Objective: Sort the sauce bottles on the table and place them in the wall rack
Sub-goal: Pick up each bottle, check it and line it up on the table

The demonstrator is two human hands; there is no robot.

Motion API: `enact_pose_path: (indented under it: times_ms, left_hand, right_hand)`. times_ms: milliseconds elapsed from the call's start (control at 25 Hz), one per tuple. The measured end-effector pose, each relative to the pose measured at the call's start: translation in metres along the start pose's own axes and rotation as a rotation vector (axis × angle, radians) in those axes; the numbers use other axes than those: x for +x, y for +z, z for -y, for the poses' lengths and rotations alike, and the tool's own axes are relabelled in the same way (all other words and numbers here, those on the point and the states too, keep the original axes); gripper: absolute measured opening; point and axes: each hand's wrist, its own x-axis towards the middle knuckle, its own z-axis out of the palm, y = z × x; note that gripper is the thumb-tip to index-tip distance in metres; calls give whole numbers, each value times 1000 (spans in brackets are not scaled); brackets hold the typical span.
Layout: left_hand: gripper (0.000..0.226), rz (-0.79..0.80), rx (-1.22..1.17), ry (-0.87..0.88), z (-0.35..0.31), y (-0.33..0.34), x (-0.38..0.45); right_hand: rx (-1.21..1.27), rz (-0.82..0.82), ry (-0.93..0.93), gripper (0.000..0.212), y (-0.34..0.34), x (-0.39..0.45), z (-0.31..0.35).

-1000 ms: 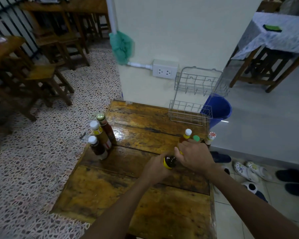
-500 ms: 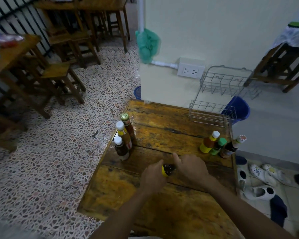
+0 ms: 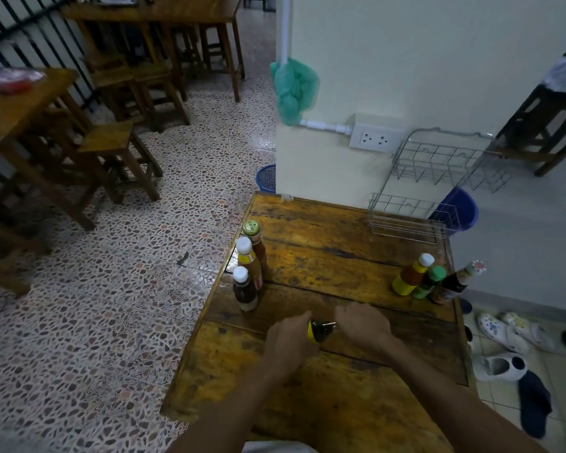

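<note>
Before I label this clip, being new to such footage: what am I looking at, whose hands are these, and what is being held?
There is no machine here. A camera worn on a person's head looks forward and down. The left hand and right hand together hold a dark bottle over a wooden table; the right hand's fingers are hidden. Three bottles stand at the table's left edge, three more at its right. An empty wire rack hangs on the wall behind.
</note>
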Motion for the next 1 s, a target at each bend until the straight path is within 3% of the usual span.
enact_pose_path:
  times_ms: [80,120,200,280,360,440,560,640,680,760,880,1000]
  left_hand:
    - [47,-36,120,50,1,8,-7]
    - [46,-35,136,57,1,10,-8]
    - [39,10,-33,12,6,5,-5]
    - [39,131,-300,-22,11,-3,-1]
    - [44,165,-367,-19,12,-7,-1]
    - [48,102,-291,-36,11,-9,-3]
    - [40,-27,-161,-41,13,-2,-9]
    - [39,-85,-37,-41,19,2,-15]
    - [41,-96,9,-51,26,6,-17]
    - [45,-119,37,-86,39,11,-21]
    - [41,-143,-366,-179,58,8,-27]
    - [45,-217,-572,-242,82,4,-32]
  right_hand:
    - [156,222,67,31,4,6,-2]
    - [174,224,81,37,4,5,-2]
    - [61,-28,-9,51,3,-3,0]
    - [-150,-273,-219,55,1,-8,-3]
    - [-198,-330,-271,58,-1,-8,-4]
    - [-99,-343,-179,58,0,-6,2]
    - [7,-225,-39,45,4,3,19]
    - [120,7,55,33,5,10,28]
    - [188,119,101,33,4,12,33]
    - [167,133,75,43,6,13,47]
    - [245,-57,14,63,10,16,80]
    - [317,-116,-215,45,13,20,109]
